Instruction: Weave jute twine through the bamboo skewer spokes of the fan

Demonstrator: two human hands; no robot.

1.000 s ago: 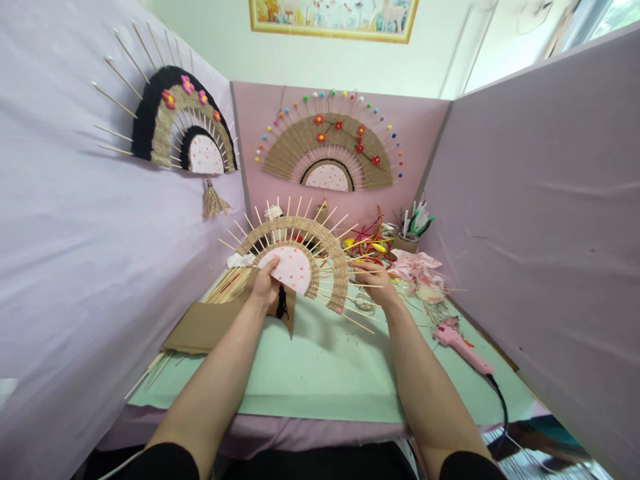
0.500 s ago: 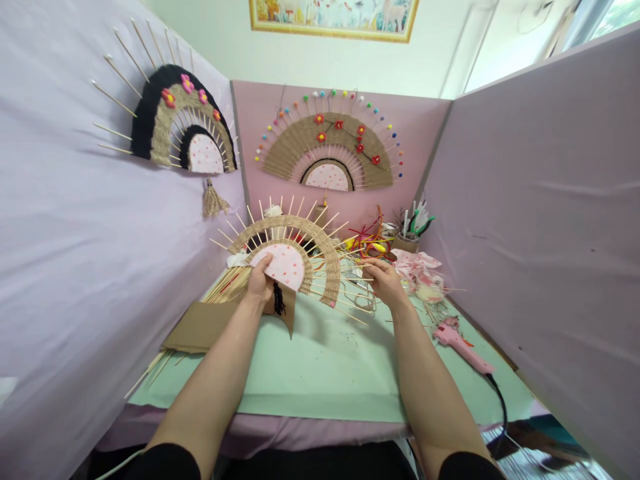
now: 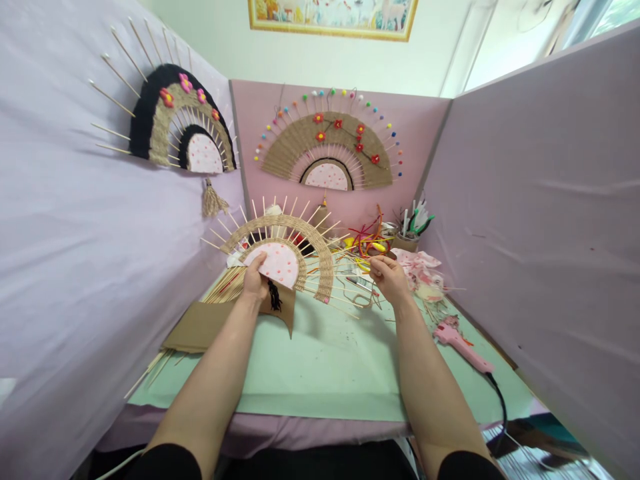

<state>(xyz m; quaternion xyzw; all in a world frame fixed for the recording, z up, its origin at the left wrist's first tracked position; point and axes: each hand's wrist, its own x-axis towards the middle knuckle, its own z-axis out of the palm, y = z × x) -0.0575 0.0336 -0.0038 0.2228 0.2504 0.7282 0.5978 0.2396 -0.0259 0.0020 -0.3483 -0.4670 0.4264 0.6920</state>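
A half-round fan of thin wooden sticks carries woven twine bands and a pink dotted half-circle centre. My left hand is closed on its lower left edge, thumb over the pink centre. A black tassel hangs below the centre. To the right of the stick tips, my right hand has its thumb and fingers pinched together. Whatever lies in that pinch is too thin to make out. Loops of brown twine lie on the table below, near the right hand.
Brown cardboard rests over a bundle of sticks on the left. A pink glue gun with a black cable lies at right. Pink dotted cloth and a pot of tools stand behind. Finished fans hang on the partitions.
The fan has shifted slightly left and tilted a little in my left hand. My right hand has drawn slightly right, away from the sticks, its fingers more gathered.
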